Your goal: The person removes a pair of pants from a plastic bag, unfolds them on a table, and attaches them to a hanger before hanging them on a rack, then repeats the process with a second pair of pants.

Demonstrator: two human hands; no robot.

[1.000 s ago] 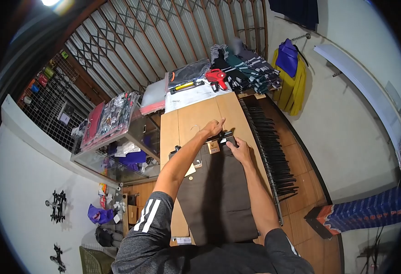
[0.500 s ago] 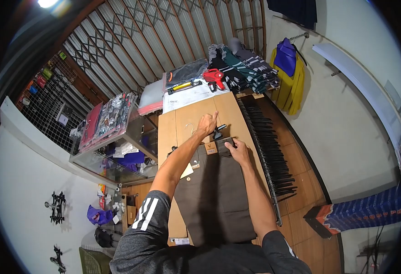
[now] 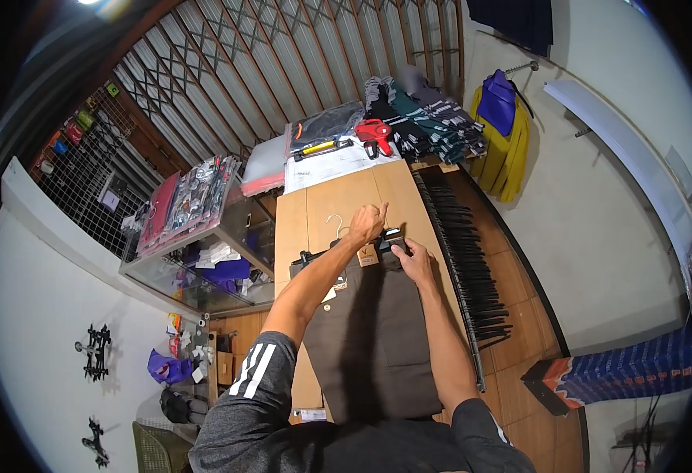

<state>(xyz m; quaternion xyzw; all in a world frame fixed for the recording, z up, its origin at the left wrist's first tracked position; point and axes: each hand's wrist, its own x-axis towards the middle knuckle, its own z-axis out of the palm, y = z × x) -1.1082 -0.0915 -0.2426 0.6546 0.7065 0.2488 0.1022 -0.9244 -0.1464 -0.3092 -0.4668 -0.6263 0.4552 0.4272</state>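
Dark brown trousers (image 3: 377,339) lie folded on the tan tabletop, waistband away from me, with an orange-brown label (image 3: 367,255) at the waist. Across the waistband runs a black clip hanger (image 3: 306,258), its metal hook pointing to the far side. My left hand (image 3: 367,224) is closed on the hanger near its right-hand clip, which sits at the waistband's right corner; the fingers partly hide the bar. That same corner is pinched by my right hand (image 3: 415,262), thumb on top. A pale paper tag (image 3: 329,295) hangs at the left of the waist.
Many black hangers (image 3: 460,260) hang in a row along the table's right side. A red tape dispenser-like tool (image 3: 375,137), a yellow-and-black tool (image 3: 322,148) and plastic-wrapped garments (image 3: 326,124) lie at the far end. Left stands a glass case (image 3: 196,272) with packaged goods.
My left hand has come slightly nearer and to the right, bringing the hanger and its clip onto the waistband's right corner. My right hand keeps its pinch there.
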